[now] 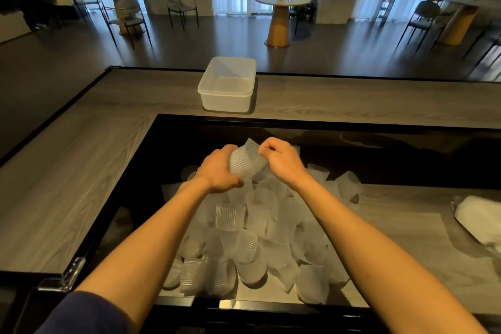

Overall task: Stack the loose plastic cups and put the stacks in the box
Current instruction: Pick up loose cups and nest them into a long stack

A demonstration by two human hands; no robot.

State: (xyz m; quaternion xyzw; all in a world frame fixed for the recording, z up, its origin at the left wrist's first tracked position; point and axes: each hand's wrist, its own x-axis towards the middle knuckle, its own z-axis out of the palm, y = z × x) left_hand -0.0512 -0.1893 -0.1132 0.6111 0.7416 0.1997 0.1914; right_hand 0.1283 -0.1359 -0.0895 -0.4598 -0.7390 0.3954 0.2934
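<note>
Over the dark counter point(379, 152), left hand point(218, 171) curled round a ribbed cup point(242, 165), right hand point(282, 161) pinching a second cup point(250, 144) (whether nested, unclear), loose cups point(244, 228) heaped beneath, translucent box point(227, 100) well apart on the wooden ledge point(352, 102), white bag point(479, 218) right.

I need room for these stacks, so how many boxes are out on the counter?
1. The white box sits open on the far counter, beyond the pile of cups. No other shows.

Head-worn camera looks forward and down, close over the counter point(81, 171).
</note>
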